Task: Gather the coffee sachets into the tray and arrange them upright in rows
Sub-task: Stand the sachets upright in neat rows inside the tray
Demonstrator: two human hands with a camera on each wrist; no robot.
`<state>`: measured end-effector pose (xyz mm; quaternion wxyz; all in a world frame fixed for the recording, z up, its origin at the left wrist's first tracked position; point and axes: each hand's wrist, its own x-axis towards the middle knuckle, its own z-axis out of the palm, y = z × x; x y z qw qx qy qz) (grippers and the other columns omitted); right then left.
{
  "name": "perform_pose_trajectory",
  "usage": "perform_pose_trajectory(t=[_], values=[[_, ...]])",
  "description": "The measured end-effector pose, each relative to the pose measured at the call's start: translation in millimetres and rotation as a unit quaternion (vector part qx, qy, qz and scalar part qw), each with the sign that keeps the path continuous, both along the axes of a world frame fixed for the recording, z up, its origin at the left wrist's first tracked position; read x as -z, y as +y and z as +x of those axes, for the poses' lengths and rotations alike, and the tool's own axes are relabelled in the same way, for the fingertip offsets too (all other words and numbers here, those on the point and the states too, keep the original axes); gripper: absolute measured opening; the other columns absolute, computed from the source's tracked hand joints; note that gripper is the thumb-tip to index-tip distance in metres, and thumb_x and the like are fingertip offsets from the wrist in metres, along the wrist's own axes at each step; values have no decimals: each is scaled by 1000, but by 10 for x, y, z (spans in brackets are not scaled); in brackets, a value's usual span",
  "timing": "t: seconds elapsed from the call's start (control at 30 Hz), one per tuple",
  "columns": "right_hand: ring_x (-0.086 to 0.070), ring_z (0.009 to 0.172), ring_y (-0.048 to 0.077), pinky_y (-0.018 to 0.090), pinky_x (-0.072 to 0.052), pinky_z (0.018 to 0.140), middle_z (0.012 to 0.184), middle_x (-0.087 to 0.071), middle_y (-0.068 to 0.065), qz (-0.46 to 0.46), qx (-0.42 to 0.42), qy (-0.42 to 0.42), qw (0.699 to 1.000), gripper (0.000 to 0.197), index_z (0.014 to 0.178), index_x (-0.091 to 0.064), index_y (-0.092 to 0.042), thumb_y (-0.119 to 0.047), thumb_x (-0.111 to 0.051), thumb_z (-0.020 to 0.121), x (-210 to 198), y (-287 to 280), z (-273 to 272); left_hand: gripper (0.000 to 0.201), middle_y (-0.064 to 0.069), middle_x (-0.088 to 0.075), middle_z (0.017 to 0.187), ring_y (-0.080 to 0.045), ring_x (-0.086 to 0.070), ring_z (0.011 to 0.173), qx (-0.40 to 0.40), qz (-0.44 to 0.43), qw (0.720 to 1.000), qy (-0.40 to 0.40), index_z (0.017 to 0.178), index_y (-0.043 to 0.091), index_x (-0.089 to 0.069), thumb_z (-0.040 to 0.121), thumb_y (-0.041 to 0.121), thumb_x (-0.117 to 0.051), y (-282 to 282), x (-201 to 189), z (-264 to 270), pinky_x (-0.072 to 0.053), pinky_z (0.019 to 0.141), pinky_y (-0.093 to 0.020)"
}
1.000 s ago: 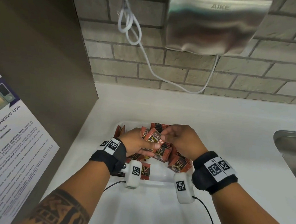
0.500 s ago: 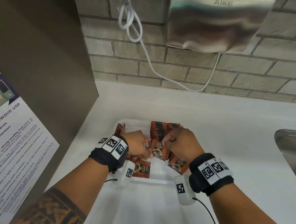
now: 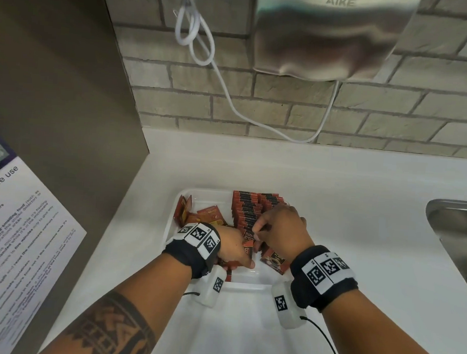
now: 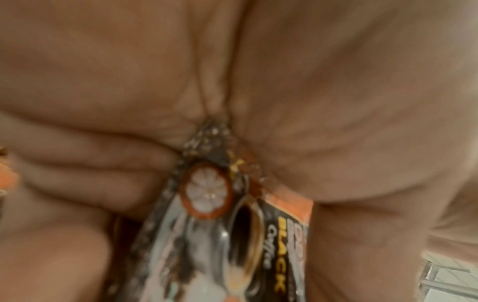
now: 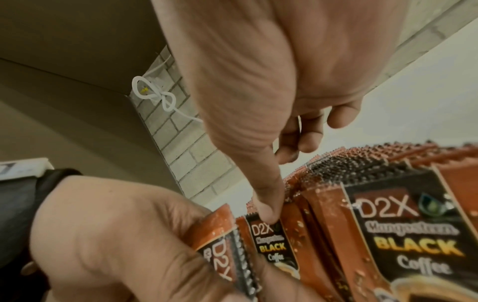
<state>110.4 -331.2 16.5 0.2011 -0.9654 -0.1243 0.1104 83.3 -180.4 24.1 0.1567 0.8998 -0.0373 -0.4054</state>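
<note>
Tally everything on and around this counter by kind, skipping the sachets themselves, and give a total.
Bare hands: 2, left hand and right hand
White plastic tray: 1
Steel wall hand dryer: 1
White looped cable: 1
Steel sink: 1
Printed microwave notice: 1
Total: 7

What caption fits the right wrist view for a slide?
Right hand thumb presses a coffee sachet beside the upright row; left hand grips more sachets.

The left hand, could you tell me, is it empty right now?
No, the left hand grips a coffee sachet between curled fingers and thumb in the right wrist view.
</note>
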Motion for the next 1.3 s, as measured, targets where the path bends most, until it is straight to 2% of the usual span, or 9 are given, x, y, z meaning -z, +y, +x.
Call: perform_pose_trajectory(t=[0.37,0.53,0.6,0.67,0.8,0.93,1.03,1.13,1.3], values=[[-46,112,13,38,-34,92,101,-56,-15,5,-13,-9,1000,14,81,-68,-38,-28,-78,79,-31,-19,-32,43,5,-66,70,-13,-60,65,-20,-4,1000,1,96,15,-73,89,56,-65,-11,9,-3,-50,67,-27],[-54,105,11,38,-38,93,94,-61,-17,33,-11,-16,999,17,75,-64,-38,-27,-75,82,-52,-25,-41,34,-4,-73,86,-17,-64,73,-60,-41,997,12,106,11,-74,90,41,-70,36,-9,-37,-54,71,-29],[-58,98,11,39,-45,92,88,-61,-18,73,-14,-30,997,17,77,-67,-37,-23,-72,85,-94,-51,-47,26,-11,-75,101,-18,-66,80,-89,-106,990,30,108,11,-76,89,29,-72,126,-30,-43,-56,76,-29],[-61,91,11,36,-50,87,89,-65,-15,127,-23,-39,991,9,85,-71,-31,-23,-70,88,-174,-76,-63,18,-12,-73,115,-20,-68,90,-143,-205,967,53,106,13,-78,91,18,-71,238,-32,-57,-60,84,-30],[-63,79,0,10,-46,68,89,-72,-11,225,-54,14,973,9,94,-74,-25,-32,-69,92,-335,-80,-141,27,-12,-71,121,-22,-69,111,-252,-398,881,49,117,6,-69,90,10,-74,402,-1,-99,-60,90,-40],[-66,79,8,24,-52,74,86,-73,-7,257,-45,21,965,2,91,-73,-26,-27,-72,91,-349,-34,-138,32,-4,-74,108,-17,-71,104,-292,-476,829,14,118,11,-67,88,2,-74,420,-40,-125,-60,84,-36],[-65,74,1,20,-50,72,84,-73,-9,275,-20,26,961,1,89,-74,-27,-26,-74,89,-356,-21,-106,40,-6,-71,112,-17,-71,104,-288,-484,827,-3,126,4,-63,87,0,-74,415,-31,-149,-60,87,-37],[-68,77,3,22,-52,75,83,-74,-9,289,-5,18,957,2,88,-74,-27,-26,-74,89,-373,-12,-111,48,-14,-70,120,-22,-70,108,-280,-480,831,-31,129,2,-62,84,0,-77,425,-37,-165,-60,88,-38],[-63,74,-3,7,-43,65,82,-71,-12,281,-2,-13,960,3,91,-74,-24,-25,-72,91,-438,24,-135,41,-6,-76,104,-25,-74,99,-255,-447,852,-94,117,5,-68,79,2,-83,446,-117,-170,-61,87,-45]])
